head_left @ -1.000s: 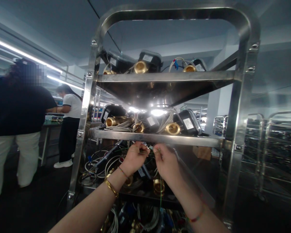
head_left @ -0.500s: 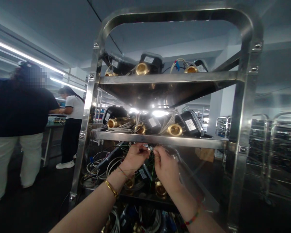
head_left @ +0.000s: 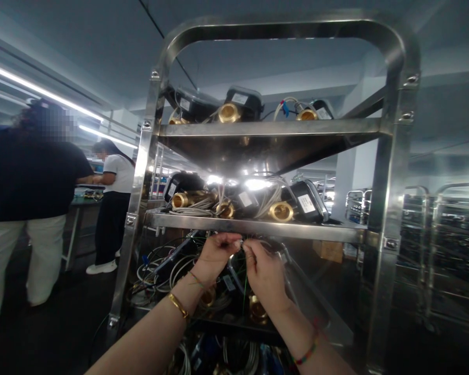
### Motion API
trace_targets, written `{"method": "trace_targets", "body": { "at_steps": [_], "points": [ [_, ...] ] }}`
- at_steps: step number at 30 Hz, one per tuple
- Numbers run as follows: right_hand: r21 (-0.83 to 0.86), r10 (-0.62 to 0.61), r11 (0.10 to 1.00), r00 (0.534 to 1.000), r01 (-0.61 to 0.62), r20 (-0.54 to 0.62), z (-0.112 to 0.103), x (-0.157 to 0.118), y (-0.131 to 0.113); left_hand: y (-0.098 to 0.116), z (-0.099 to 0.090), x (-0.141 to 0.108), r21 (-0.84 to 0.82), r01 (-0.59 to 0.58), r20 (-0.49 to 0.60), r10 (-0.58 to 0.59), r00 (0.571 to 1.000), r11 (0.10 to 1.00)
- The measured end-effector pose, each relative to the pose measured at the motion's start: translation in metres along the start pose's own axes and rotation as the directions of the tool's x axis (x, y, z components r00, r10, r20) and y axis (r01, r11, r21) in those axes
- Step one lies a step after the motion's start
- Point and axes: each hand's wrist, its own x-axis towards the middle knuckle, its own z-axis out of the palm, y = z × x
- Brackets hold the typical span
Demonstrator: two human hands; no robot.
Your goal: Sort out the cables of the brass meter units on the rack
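Observation:
My left hand (head_left: 218,256) and my right hand (head_left: 264,268) meet just below the edge of the cart's middle shelf (head_left: 250,227). Both are closed in a pinch, fingertips almost touching, at something small and pale (head_left: 240,243) too tiny to name. A thin green strand (head_left: 245,286) hangs beneath the fingers; whether either hand grips it is unclear. Behind the hands, on the shelf below, are coiled grey cables (head_left: 180,268), a dark cased device with a label (head_left: 229,281) and a brass pipe fitting (head_left: 257,308).
Black meters with brass fittings (head_left: 281,211) and cables lie on the middle shelf; similar ones (head_left: 229,112) sit on top. The cart's metal posts (head_left: 394,208) flank my arms. Two people stand at left near a workbench (head_left: 86,200). More racks (head_left: 453,250) stand at right.
My hands have drawn slightly closer together at the fingertips. The left fingers look straighter, and both hands stay below the middle shelf. The view has shifted slightly.

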Motion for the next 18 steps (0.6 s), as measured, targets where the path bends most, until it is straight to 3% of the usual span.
{"method": "trace_targets", "body": {
  "at_steps": [4,9,12,18],
  "points": [
    [0.202,0.119,0.97,0.989,-0.134,0.086,-0.003,0.007,0.002,-0.002,-0.003,0.005,0.157,-0.03,-0.01,0.032,0.999,0.987],
    [0.447,0.367,0.792,0.91,-0.415,0.195,-0.006,0.024,0.0,0.002,-0.003,0.006,0.505,-0.199,0.124,0.157,0.98,0.84],
    [0.48,0.318,0.778,0.913,-0.406,0.257,-0.005,0.031,0.003,0.007,-0.002,0.003,0.62,-0.239,0.155,0.182,0.971,0.747],
    [0.314,0.234,0.89,0.922,-0.33,0.308,-0.003,0.038,0.016,0.011,-0.001,0.002,0.685,-0.277,0.192,0.199,0.961,0.674]
  ]
}}
